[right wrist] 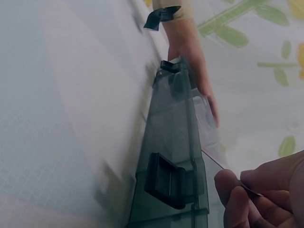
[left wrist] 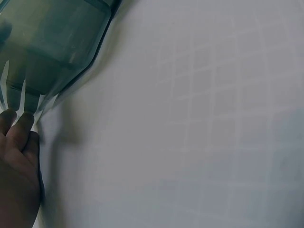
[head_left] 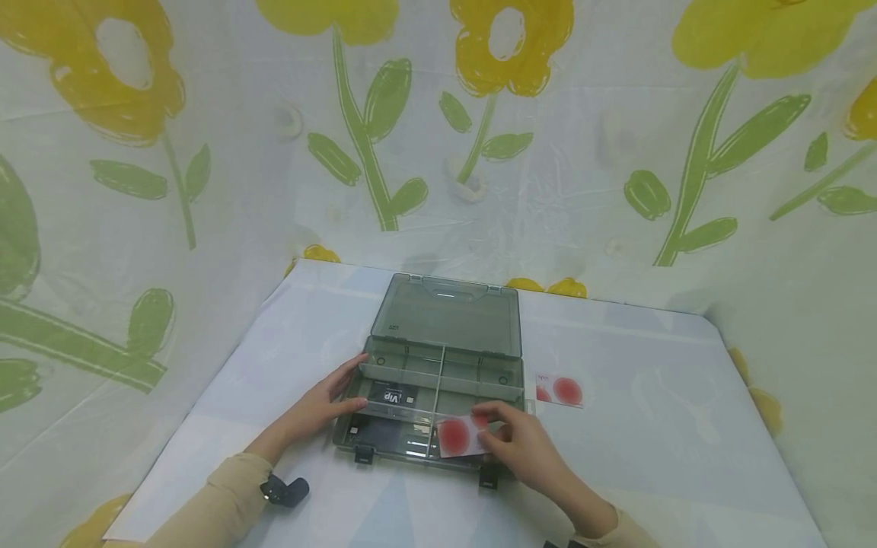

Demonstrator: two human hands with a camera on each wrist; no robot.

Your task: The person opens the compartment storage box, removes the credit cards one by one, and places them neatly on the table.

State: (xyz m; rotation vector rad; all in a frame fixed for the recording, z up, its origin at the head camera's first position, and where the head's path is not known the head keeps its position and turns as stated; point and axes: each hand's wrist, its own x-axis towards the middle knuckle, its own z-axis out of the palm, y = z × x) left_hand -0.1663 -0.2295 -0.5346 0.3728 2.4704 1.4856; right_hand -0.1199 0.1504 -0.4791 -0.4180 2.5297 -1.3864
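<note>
A grey-green clear plastic divider box (head_left: 444,384) lies on the table with its lid folded back. My left hand (head_left: 322,405) rests on the box's left side, fingers straight and thumb over the rim; in the left wrist view its fingertips touch the outer wall (left wrist: 28,71). With thumb and fingers, my right hand (head_left: 524,445) pinches a white card with red circles (head_left: 454,437) over the front right compartment. A black card marked "Vip" (head_left: 392,396) lies in the middle left compartment, and a dark card (head_left: 377,435) in the front left one.
Another white card with red circles (head_left: 567,391) lies on the white table (head_left: 651,449) right of the box. The lid (head_left: 448,313) lies toward the back. Black latches (head_left: 365,454) stick out at the box's front. A flower-printed curtain (head_left: 562,167) surrounds the table.
</note>
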